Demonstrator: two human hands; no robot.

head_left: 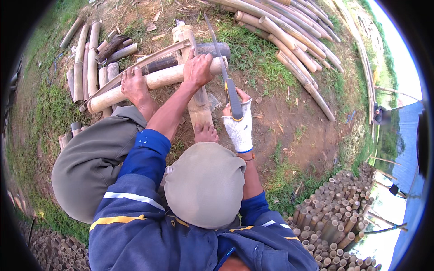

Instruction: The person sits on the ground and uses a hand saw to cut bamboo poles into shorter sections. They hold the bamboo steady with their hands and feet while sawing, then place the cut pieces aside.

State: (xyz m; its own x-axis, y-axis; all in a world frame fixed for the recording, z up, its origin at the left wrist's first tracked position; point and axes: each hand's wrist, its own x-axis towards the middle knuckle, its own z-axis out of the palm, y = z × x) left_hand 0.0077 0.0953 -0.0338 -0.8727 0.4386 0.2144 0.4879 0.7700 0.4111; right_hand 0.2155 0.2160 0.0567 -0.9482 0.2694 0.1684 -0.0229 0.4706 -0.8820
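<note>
A pale bamboo pole [165, 77] lies slanted across a darker log [212, 50] and a bamboo piece [199, 110] on the ground. My bare left hand [198, 70] is closed over the pole near its right end, and one bare foot [135, 86] presses on it farther left. In a white fingerless glove, my right hand [238, 128] grips the dark, yellow-edged handle of a hand saw [233, 99]. Its blade points away from me and runs close beside the pole's cut end; whether they touch I cannot tell. A split bamboo strip [158, 54] slants just behind the pole.
Cut bamboo lengths [86, 63] lie at the far left, and a pile of longer poles [294, 36] at the far right. Many short upright pieces [334, 226] are packed together at the near right. My other foot [206, 133] rests by the bamboo piece. A blue sheet [407, 135] hangs at the right.
</note>
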